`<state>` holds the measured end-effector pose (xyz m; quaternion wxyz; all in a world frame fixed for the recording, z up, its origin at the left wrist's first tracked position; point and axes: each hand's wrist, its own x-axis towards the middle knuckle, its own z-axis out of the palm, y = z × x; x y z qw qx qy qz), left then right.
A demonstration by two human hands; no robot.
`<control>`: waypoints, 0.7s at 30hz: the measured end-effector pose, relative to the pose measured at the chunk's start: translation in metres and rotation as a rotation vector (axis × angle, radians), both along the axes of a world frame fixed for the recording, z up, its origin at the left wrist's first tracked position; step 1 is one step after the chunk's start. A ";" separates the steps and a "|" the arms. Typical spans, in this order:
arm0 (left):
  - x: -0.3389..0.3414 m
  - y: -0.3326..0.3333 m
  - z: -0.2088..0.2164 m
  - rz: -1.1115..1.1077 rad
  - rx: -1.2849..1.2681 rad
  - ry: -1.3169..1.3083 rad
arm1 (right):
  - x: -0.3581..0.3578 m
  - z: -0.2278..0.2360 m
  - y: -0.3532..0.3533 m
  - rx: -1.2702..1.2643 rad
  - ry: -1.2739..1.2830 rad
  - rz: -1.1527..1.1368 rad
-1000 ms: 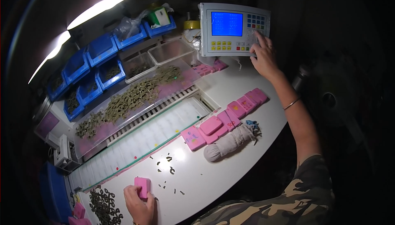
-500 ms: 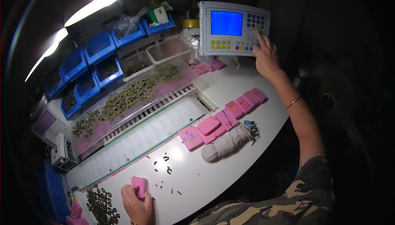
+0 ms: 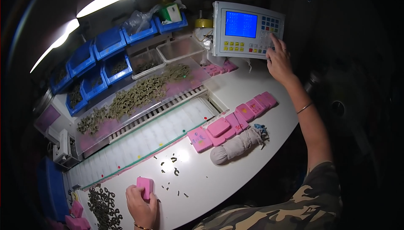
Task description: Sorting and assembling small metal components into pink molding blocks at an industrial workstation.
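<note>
Control panel: pale casing, lit blue screen, rows of small keys; upright, beyond the white strip's right end. White table runs around the strip's near side and right end. White strip itself is long, green-edged, with coloured dots along it.

Blue bins in two tiers, well past the strip's far side. Clear tray between bins and strip, heaped with greenish pieces. Row of pink blocks off the strip's right end, near side; grey cloth roll just beside that row, farther from the strip.

Hands well apart. Right hand beyond the strip's right end, holding nothing, index finger stretched to the panel's keys; can't tell if pressing. Left hand on the strip's near side, toward its left end, thumb and fingers clamped around a single pink block. Dark pile of curled bits near the strip's left end, near side. Loose scraps near the strip's middle, same side.
</note>
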<state>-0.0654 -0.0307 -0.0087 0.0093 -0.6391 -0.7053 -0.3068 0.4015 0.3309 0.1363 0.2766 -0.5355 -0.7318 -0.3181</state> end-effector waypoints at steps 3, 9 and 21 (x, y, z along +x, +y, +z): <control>0.001 0.000 0.000 0.010 -0.016 -0.016 | 0.003 -0.002 0.001 -0.010 -0.006 -0.011; 0.001 0.001 0.000 0.010 -0.013 0.002 | -0.001 -0.003 -0.001 -0.003 -0.005 -0.021; 0.003 0.001 0.000 0.018 -0.007 0.017 | 0.002 -0.005 0.002 0.000 -0.019 -0.018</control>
